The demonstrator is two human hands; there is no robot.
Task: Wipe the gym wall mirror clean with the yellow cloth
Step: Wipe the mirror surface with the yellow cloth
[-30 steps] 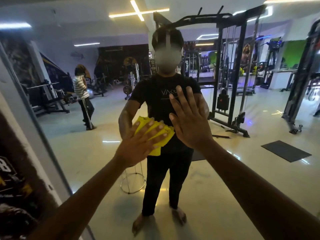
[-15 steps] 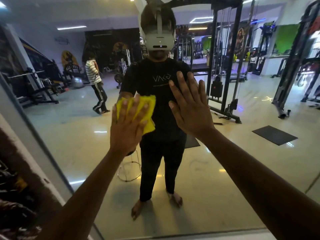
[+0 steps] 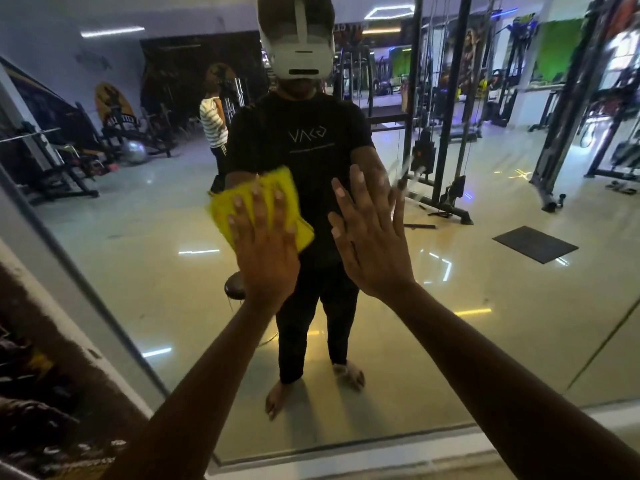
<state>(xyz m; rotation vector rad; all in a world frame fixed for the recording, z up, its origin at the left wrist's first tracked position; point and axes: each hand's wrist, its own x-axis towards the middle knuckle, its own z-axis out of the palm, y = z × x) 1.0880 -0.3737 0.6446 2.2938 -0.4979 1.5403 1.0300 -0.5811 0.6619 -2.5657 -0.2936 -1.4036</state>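
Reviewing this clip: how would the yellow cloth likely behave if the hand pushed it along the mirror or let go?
The yellow cloth looks soft and floppy: it bunches in folds under the left hand. It probably slides easily on the smooth mirror. Only flat fingers pin it, so it would likely drop if released.

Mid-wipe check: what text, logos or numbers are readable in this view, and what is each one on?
"VAGA", seen mirrored: black T-shirt reflected in the mirror; last letters uncertain.
Small line under it: too small to read.
Round yellow wall emblem: lettering blurred.
Wall graphic at left: blurred.
Yellow cloth: no text visible.
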